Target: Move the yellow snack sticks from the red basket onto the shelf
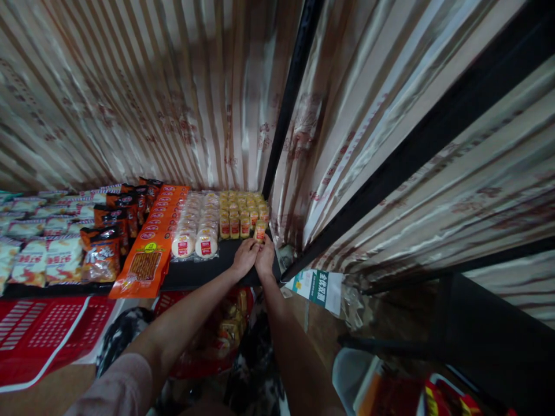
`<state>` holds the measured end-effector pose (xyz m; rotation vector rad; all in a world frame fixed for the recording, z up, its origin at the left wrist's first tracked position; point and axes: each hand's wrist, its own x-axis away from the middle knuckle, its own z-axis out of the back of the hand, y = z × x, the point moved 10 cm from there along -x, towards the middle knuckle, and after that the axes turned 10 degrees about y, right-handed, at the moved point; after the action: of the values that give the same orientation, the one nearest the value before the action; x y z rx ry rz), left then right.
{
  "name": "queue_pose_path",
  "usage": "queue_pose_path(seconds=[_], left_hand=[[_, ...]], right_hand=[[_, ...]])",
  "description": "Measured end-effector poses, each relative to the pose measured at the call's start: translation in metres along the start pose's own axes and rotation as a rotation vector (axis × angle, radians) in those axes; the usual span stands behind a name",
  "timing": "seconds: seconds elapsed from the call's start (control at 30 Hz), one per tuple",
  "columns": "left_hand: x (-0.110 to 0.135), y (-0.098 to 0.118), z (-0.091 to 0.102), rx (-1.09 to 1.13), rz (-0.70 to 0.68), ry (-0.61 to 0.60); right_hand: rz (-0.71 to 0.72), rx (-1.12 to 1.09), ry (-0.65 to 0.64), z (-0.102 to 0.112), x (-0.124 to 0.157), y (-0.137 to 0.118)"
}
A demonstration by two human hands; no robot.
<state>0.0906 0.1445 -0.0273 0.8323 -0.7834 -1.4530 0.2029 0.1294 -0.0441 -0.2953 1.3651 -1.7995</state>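
Both my hands reach to the front right corner of a black shelf [191, 276]. My left hand [244, 256] and my right hand [265, 257] are side by side, fingers closed around a small yellow snack pack with a red label [260, 230]. It stands at the front of rows of the same yellow packs [239, 211]. To the left of them lie rows of round white cakes with red labels [196, 226].
Orange packets [152, 242], dark orange bags [109, 238] and white snack bags [38, 252] fill the shelf's left part. Striped curtains and black frame bars [289, 97] rise behind. Below the shelf are a red basket with packs [225, 330] and a red crate [39, 335].
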Motion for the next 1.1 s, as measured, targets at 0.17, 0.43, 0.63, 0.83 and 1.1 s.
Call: queue_pose_path(seconds=[0.17, 0.43, 0.63, 0.83, 1.1], left_hand=[[-0.008, -0.002, -0.002, 0.014, 0.012, -0.002], [-0.013, -0.004, -0.003, 0.015, 0.016, 0.007], [-0.012, -0.006, -0.001, 0.027, 0.018, 0.037], [-0.008, -0.004, 0.002, 0.043, 0.019, 0.04], [-0.007, -0.006, 0.0, 0.045, 0.016, 0.026]], right_hand=[[-0.03, -0.029, -0.004, -0.008, -0.006, 0.003], [-0.037, -0.003, -0.015, -0.014, -0.011, 0.003], [0.041, -0.05, -0.054, -0.015, -0.012, -0.008], [0.055, -0.071, -0.064, -0.017, -0.011, -0.011], [0.076, -0.039, -0.074, -0.016, -0.009, -0.012]])
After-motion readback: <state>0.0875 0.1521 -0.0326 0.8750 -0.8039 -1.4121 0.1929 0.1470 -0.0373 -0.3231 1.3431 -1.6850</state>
